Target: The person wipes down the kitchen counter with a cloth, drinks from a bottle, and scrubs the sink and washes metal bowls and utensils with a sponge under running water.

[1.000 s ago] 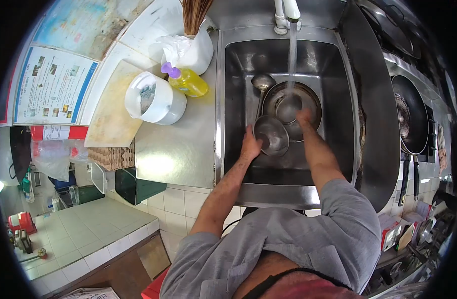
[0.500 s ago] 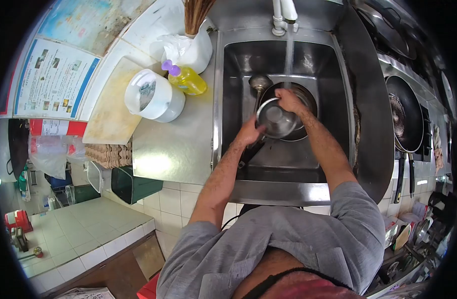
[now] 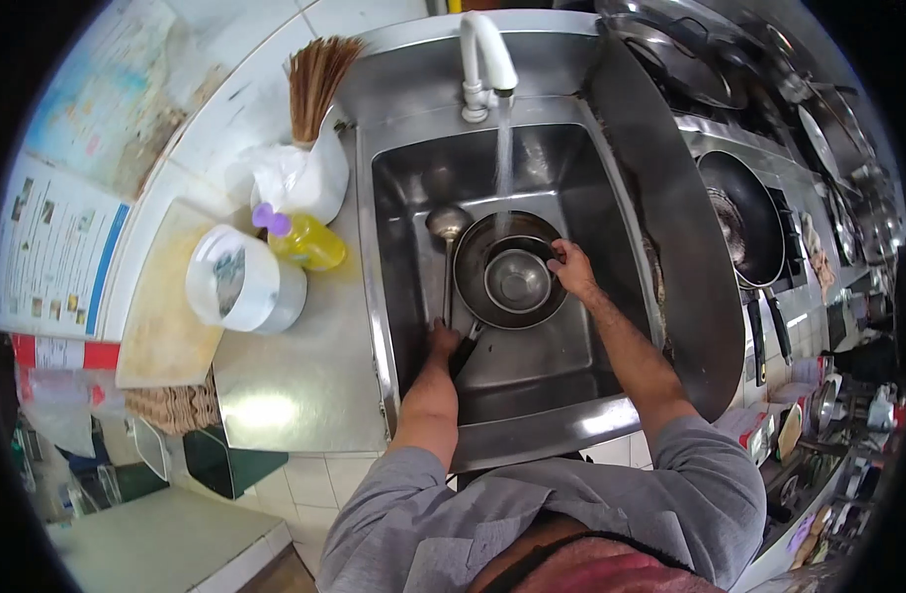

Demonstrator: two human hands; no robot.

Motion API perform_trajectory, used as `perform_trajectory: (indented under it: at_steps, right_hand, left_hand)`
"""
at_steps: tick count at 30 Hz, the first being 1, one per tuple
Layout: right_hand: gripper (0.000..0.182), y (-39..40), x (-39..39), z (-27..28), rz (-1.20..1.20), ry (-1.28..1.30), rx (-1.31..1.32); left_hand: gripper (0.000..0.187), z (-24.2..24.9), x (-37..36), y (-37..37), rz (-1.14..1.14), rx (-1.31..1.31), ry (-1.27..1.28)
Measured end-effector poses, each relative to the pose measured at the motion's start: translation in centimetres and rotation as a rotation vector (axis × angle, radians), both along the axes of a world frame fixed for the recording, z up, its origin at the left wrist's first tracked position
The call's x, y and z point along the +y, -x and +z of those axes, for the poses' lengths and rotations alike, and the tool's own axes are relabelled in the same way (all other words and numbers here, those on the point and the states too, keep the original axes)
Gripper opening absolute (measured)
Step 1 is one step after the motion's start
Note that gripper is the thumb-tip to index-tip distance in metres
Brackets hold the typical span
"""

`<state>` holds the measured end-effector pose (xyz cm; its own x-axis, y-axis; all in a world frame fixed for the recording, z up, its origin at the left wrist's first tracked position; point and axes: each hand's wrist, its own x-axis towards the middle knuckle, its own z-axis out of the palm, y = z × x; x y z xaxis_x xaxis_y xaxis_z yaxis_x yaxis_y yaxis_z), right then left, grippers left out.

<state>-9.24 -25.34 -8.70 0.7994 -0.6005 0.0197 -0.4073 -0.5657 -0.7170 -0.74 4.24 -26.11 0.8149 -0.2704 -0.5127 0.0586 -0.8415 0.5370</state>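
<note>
A small metal bowl [image 3: 518, 281] sits inside a dark frying pan [image 3: 473, 294] on the sink floor. My right hand [image 3: 574, 271] is closed at the bowl's right side, fingers pinching its rim. To the left lies a metal ladle [image 3: 448, 223], its long handle pointing toward me. My left hand [image 3: 443, 341] is low in the sink, its fingers closed around the end of the ladle's handle, just beside the pan's black handle [image 3: 464, 354]. Water from the white faucet [image 3: 490, 54] pours down onto the far part of the pan.
Left of the sink [image 3: 413, 431] stand a yellow soap bottle [image 3: 309, 242], a white tub [image 3: 260, 292] and a container with a whisk broom [image 3: 319, 89]. A metal partition [image 3: 685, 287] separates the sink from the stove at right, where a black wok [image 3: 749, 212] rests.
The bowl, tilted in both hands before, now sits in the pan. My left hand has left it and moved down to the ladle's handle. The view has shifted.
</note>
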Motion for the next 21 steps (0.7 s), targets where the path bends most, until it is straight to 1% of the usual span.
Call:
perform_trajectory:
  at_steps: [1, 2, 3, 4, 6, 7, 9, 10, 11, 12, 13, 14, 15, 16, 17, 18, 19, 20, 21]
  right_hand:
    - [0.031, 0.1, -0.2, 0.6, 0.0, -0.152, -0.003]
    - [0.031, -0.1, -0.3, 1.0, -0.012, -0.151, -0.017]
    - [0.029, -0.4, -0.5, 1.1, 0.004, -0.216, -0.028]
    - [0.027, -0.6, -0.7, 1.1, 0.02, -0.282, -0.039]
    - [0.026, -1.4, -0.7, 1.8, 0.047, -0.279, -0.057]
    - [0.024, -1.9, -0.4, 1.9, 0.087, -0.279, -0.062]
    - [0.023, -3.5, -0.2, 1.9, 0.095, -0.321, -0.108]
    - [0.022, -4.5, 0.1, 1.9, 0.105, -0.358, -0.151]
    - [0.026, -5.3, 0.7, 3.5, 0.091, -0.47, -0.104]
    - [0.026, -6.2, 1.1, 3.8, 0.091, -0.484, -0.111]
    - [0.033, -7.4, 0.9, 4.1, 0.179, -0.294, -0.148]
    - [0.041, -8.4, 0.8, 4.3, 0.267, -0.105, -0.184]
    - [0.041, -9.4, 0.7, 4.8, 0.274, -0.115, -0.19]
    - [0.049, -10.1, 0.6, 5.4, 0.319, 0.082, -0.186]
    - [0.058, -10.7, 0.8, 6.0, 0.363, 0.276, -0.181]
    - [0.065, -11.1, 1.1, 6.8, 0.326, 0.464, -0.052]
    - [0.062, -11.1, 1.1, 7.5, 0.326, 0.669, -0.067]
    - [0.058, -11.1, 1.1, 8.2, 0.318, 0.873, -0.082]
    - [0.058, -11.8, 0.9, 9.1, 0.319, 0.86, -0.089]
  left_hand:
    - [0.046, 0.1, -0.2, 0.2, -0.014, -0.008, 0.003]
    - [0.045, 0.2, -0.5, 0.2, -0.04, 0.054, -0.022]
    - [0.044, 0.6, -0.9, 0.1, -0.065, 0.116, -0.051]
    - [0.044, 1.0, -1.4, 0.0, -0.077, 0.105, -0.055]
    - [0.041, 2.3, -2.2, 0.2, 0.132, -0.126, 0.034]
    - [0.041, 3.9, -1.8, 0.1, 0.127, -0.13, 0.026]
    - [0.037, 8.1, -1.7, -1.1, 0.203, -0.165, -0.09]
    - [0.037, 10.6, -1.9, -1.2, 0.202, -0.176, -0.1]
    - [0.034, 13.1, -2.0, -1.1, 0.174, -0.183, -0.133]
    - [0.032, 15.5, -2.1, -1.0, 0.145, -0.187, -0.168]
    - [0.032, 17.5, -2.2, -1.0, 0.146, -0.194, -0.177]
    - [0.032, 19.4, -2.1, -0.9, 0.076, -0.226, -0.156]
    - [0.031, 21.3, -2.0, -0.9, 0.009, -0.259, -0.135]
    - [0.031, 23.3, -2.1, -0.8, 0.018, -0.26, -0.149]
    - [0.03, 25.3, -2.0, -0.5, -0.037, -0.247, -0.108]
    - [0.029, 26.4, -1.6, -0.3, -0.091, -0.234, -0.066]
    - [0.03, 26.8, -0.7, 0.1, -0.172, -0.348, 0.011]
    - [0.03, 27.2, 0.4, 0.4, -0.168, -0.35, -0.003]
    - [0.031, 28.9, 1.2, 0.9, -0.17, -0.157, 0.078]
